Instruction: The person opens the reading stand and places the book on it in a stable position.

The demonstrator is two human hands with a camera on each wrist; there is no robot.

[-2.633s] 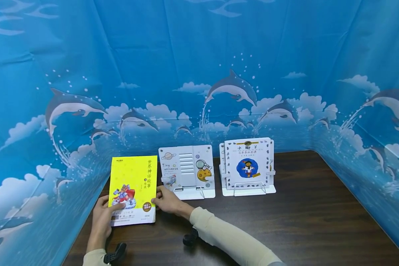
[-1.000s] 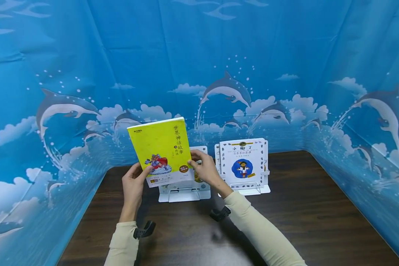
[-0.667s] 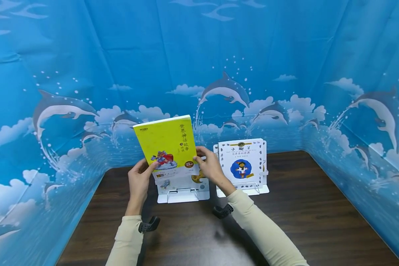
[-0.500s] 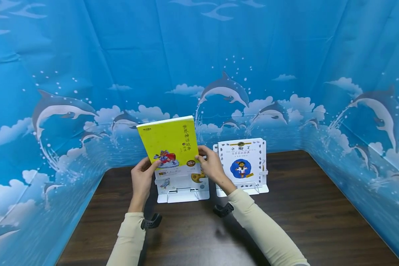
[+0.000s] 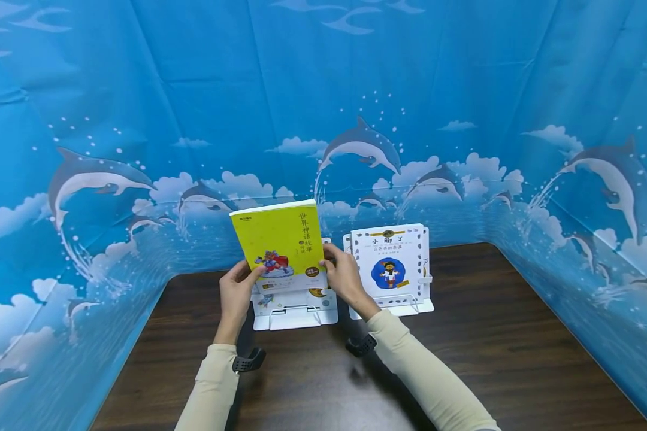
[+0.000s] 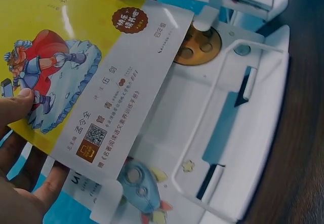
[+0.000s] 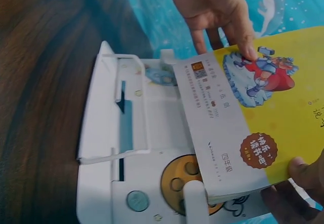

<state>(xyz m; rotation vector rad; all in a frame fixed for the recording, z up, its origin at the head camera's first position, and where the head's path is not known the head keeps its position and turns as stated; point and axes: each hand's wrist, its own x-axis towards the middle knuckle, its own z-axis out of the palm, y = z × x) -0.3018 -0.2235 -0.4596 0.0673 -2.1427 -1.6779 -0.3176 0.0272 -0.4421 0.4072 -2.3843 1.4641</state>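
Observation:
A yellow book with a white lower band is held up in front of the left book stand, hiding most of its back plate. My left hand grips the book's left edge, thumb on the cover and fingers behind. On the opposite edge, my right hand pinches the book low down, thumb in front. In the left wrist view the book's bottom edge hangs above the stand's wire holder. The right wrist view shows a white side clip close by the book's lower corner.
To the right, a second white book stand bears a white picture book. Both stands are on a dark wooden table. A blue dolphin-print curtain surrounds the table's back and sides.
Both hands lifted the yellow book from the table's left side and carried it right, to the left stand. Over the last half second it has moved slightly right and down.

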